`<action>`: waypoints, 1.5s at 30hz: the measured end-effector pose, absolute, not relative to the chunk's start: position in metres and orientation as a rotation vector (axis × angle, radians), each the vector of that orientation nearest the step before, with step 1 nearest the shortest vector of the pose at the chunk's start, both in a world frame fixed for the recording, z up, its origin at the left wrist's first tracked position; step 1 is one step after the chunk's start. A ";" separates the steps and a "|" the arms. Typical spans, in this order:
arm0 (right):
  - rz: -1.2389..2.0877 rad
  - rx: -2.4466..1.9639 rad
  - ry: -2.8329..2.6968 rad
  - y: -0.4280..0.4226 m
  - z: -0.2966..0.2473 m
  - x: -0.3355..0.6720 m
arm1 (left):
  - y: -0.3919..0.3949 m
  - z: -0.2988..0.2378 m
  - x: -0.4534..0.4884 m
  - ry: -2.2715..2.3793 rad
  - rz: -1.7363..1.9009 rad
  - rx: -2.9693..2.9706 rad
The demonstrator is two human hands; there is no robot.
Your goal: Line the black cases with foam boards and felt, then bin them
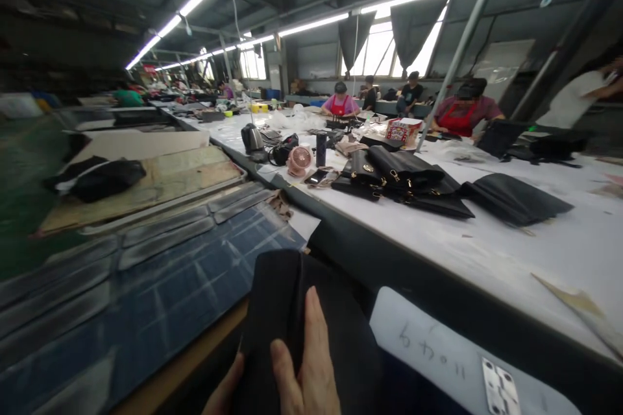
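Observation:
My left hand (292,369) shows at the bottom middle of the view, only its fingers visible. They are pressed onto a black leather piece (277,298) and hold it upright over the near edge of the work surface. My right hand is out of view. To the left of the piece lie dark blue-grey sheets (160,285) laid in overlapping rows. A white label with handwriting (428,350) and a metal hinge (499,389) sit just right of my hand.
A long white table (511,253) runs away to the right, bearing black handbags (399,178), a pink fan (299,161), a kettle (252,138) and a black tumbler (321,149). Several people in red aprons work at its far end. Cardboard and a black bag (104,178) lie to the left.

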State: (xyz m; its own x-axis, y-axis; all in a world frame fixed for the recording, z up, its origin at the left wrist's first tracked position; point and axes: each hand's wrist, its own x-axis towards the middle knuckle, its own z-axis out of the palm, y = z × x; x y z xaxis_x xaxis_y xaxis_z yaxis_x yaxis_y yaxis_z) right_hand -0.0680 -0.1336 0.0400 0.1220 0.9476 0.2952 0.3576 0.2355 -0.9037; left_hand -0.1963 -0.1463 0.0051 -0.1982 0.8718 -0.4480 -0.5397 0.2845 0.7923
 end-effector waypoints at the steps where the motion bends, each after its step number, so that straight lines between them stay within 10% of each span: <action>1: 0.773 -1.302 -1.410 -0.126 0.049 -0.067 | -0.141 0.007 -0.196 1.180 1.357 0.398; 45: 0.764 -1.597 -0.982 -0.063 0.043 0.036 | -0.061 0.035 -0.110 1.486 1.528 1.378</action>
